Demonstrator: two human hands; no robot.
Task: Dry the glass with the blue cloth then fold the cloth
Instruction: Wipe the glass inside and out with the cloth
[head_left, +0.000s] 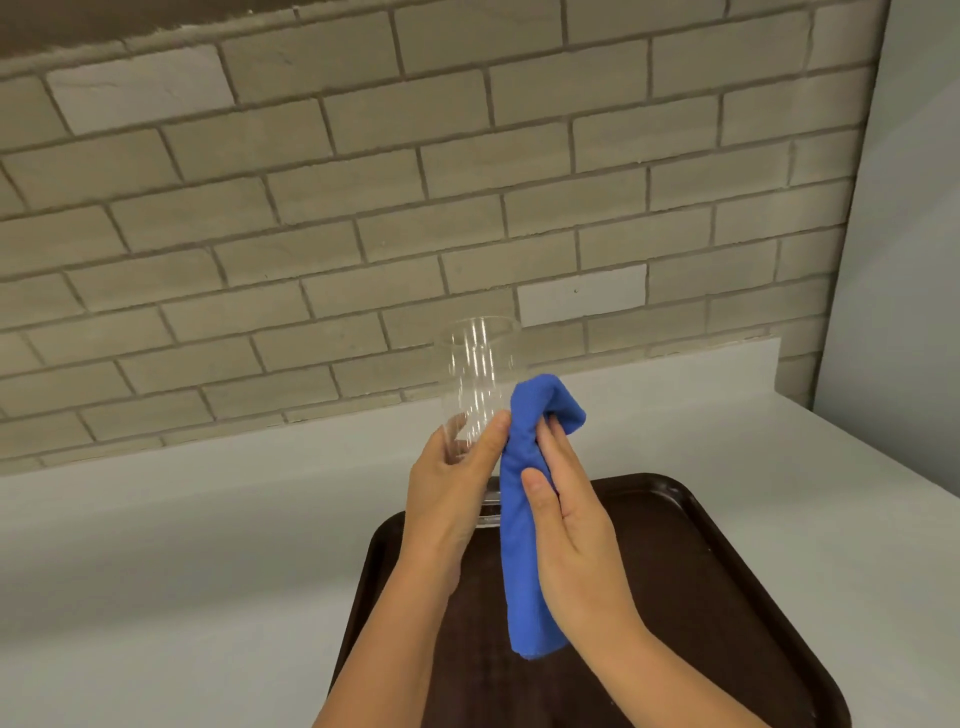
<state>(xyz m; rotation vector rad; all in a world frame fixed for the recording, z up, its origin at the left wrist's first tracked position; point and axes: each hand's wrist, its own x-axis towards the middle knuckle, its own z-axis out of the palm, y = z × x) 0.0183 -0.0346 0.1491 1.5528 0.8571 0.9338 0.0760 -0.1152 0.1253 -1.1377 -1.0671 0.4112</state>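
Brown tray (727, 597) nearest, on pale counter (156, 545), below both forearms. Left hand (447, 493) wrapped around lower part of clear glass (478, 374), held upright above tray's far edge, mouth up. Right hand (576, 519) closed loosely on blue cloth (524, 571), thumb in front, fingers behind. Cloth bunched, upper end pressed against glass's right side, lower end hanging over tray. Brick wall (363, 182) behind.

Clear glossy glass (480, 374); plush blue cloth (524, 519).
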